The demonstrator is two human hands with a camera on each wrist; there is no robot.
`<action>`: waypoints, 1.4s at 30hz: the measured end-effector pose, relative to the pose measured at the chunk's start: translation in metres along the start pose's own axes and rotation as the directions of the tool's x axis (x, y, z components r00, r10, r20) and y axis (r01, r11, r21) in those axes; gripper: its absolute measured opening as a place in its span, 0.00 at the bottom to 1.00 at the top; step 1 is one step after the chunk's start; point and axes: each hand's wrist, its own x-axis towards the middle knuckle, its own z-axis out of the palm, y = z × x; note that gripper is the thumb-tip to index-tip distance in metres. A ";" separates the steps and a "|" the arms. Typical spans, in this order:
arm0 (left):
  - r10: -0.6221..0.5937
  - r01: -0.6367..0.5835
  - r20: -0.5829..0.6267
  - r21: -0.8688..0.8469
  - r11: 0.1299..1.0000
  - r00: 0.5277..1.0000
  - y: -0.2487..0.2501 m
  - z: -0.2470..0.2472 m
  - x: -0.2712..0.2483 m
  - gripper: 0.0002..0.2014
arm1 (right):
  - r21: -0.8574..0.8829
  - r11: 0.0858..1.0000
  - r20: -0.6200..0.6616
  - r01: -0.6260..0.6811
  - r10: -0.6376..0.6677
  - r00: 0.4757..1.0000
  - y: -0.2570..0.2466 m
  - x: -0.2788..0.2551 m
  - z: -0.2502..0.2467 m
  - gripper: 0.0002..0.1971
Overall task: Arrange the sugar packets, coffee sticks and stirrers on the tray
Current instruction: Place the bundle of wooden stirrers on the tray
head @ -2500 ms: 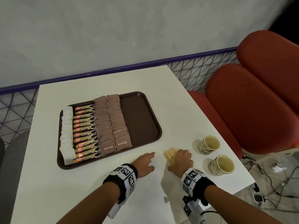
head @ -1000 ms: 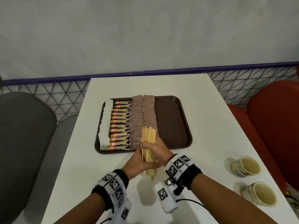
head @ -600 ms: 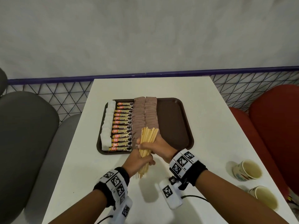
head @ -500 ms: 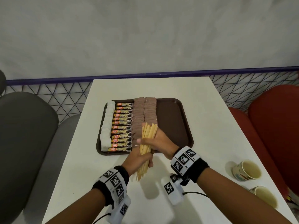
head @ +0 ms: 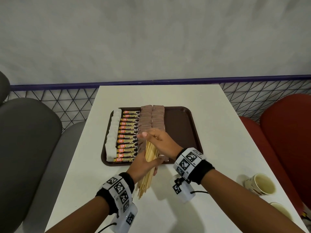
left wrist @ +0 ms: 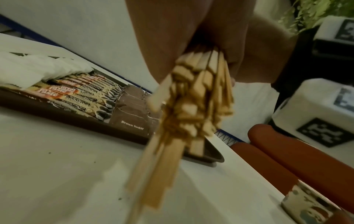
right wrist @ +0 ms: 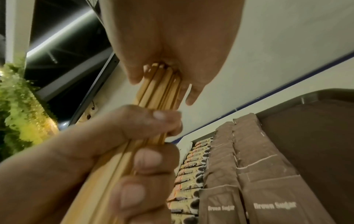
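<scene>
The left hand [head: 143,163] is curled round a bundle of wooden stirrers [head: 148,167], clamped on its middle, while the right hand [head: 159,142] lies flat against the bundle's upper end with straight fingers, gripping nothing. The bundle hangs tilted over the near edge of the tray [head: 181,128], its lower ends out over the table [head: 210,128] in front of the tray.

The head view hides the fingers' grip behind the hands. The right wrist view shows it: the left hand's fingers [right wrist: 147,157] and thumb wrap the stirrers [right wrist: 159,84], and the right palm [right wrist: 172,37] caps their tips. The left wrist view shows the uneven, splayed lower ends of the stirrers [left wrist: 184,106] below the left palm [left wrist: 164,30].

On the tray, from its left edge: a column of white packets [head: 113,135], a column of coffee sticks [head: 127,135], then two columns of brown sugar packets [head: 152,118]. The right part of the tray is bare. To the right of the tray, near the table's edge, stand two paper cups [head: 260,184].
</scene>
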 end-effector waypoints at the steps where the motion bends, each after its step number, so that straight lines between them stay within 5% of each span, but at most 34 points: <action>1: 0.009 -0.009 -0.005 0.029 1.000 1.000 0.003 -0.002 0.002 0.05 | 0.003 1.000 -0.017 0.018 -0.017 1.000 -0.001 0.001 0.000 0.18; 8: 0.052 -0.052 0.006 0.168 0.984 0.999 0.014 -0.026 0.015 0.03 | 0.258 0.957 -0.246 0.135 -0.070 0.967 0.002 0.004 0.007 0.30; 12: 0.102 -0.088 -0.140 0.099 0.991 0.985 0.029 -0.038 0.018 0.06 | 0.438 0.883 -0.339 0.166 -0.009 0.941 0.005 0.008 0.008 0.28; 16: 0.218 -0.239 -0.339 -0.022 0.971 0.915 0.052 -0.046 0.025 0.05 | 0.568 0.798 -0.081 -0.200 0.296 0.952 0.018 0.004 0.017 0.29; 20: 0.306 -0.381 -0.415 -0.110 0.918 0.857 0.073 -0.039 0.028 0.05 | 0.650 0.584 0.157 -0.486 0.522 0.838 0.026 0.008 0.034 0.30; 25: 0.296 -0.367 -0.453 -0.077 0.927 0.841 0.066 -0.030 0.029 0.09 | 0.876 0.311 0.239 -0.369 0.385 0.891 0.007 0.015 0.043 0.28; 28: 0.233 -0.301 -0.443 -0.090 0.949 0.866 0.059 -0.027 0.026 0.13 | 0.901 0.295 0.199 -0.317 0.368 0.908 0.004 0.019 0.045 0.25; 32: 0.191 -0.254 -0.466 -0.075 0.964 0.864 0.055 -0.028 0.028 0.15 | 0.854 0.377 0.212 -0.358 0.376 0.902 0.011 0.019 0.046 0.24; 36: 0.196 -0.242 -0.446 -0.049 0.969 0.873 0.053 -0.036 0.027 0.09 | 0.592 0.731 -0.012 -0.339 0.429 0.903 0.011 0.024 0.032 0.22; 38: 0.181 -0.203 -0.403 -0.012 0.979 0.897 0.049 -0.037 0.025 0.13 | 0.476 0.855 -0.135 -0.205 0.301 0.944 0.000 0.027 0.016 0.23; 42: 0.130 -0.120 -0.285 0.053 0.991 0.950 0.040 -0.028 0.019 0.08 | 0.276 0.952 -0.156 0.135 -0.094 0.983 -0.042 0.027 -0.004 0.26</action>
